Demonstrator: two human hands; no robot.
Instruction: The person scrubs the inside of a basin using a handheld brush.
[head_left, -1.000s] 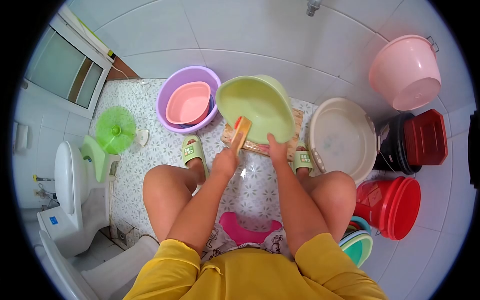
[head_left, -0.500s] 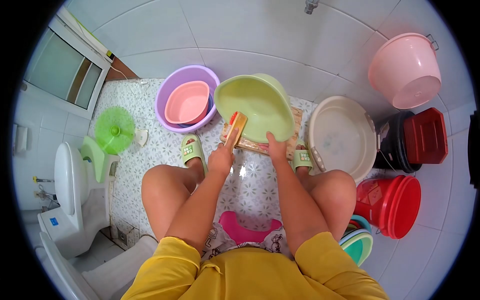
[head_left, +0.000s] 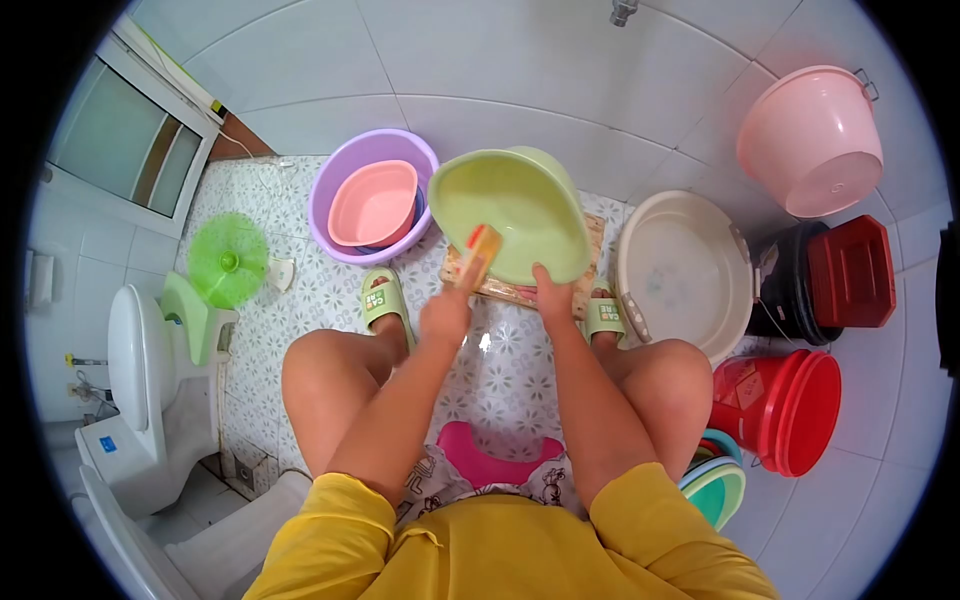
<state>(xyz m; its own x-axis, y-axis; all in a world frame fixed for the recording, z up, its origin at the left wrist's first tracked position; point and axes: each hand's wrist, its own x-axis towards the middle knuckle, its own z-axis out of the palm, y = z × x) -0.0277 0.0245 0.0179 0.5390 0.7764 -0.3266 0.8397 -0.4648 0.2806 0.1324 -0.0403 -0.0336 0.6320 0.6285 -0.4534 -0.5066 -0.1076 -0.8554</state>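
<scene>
A scrubbing brush with a wooden back and red bristles [head_left: 484, 250] is in my left hand [head_left: 446, 316], whose fingers are wrapped round its handle. The brush head overlaps the near left rim of a light green basin [head_left: 520, 200], which is tilted with its hollow towards me. My right hand [head_left: 551, 296] grips the basin's near rim, thumb on the inside and fingers behind. Under the basin lies a wooden board [head_left: 594, 240] on the patterned tile floor.
Left of the basin, a purple tub [head_left: 326, 200] contains a pink basin [head_left: 374, 203]. At right stand a large beige tub [head_left: 690, 270], a red bucket [head_left: 800, 415] and a pink bucket [head_left: 805, 135]. A green mesh cover [head_left: 229, 259] lies near the toilet [head_left: 132, 350].
The brush in my left hand has shifted slightly to the right and is blurred by motion. My right hand and the basin stay in nearly the same place.
</scene>
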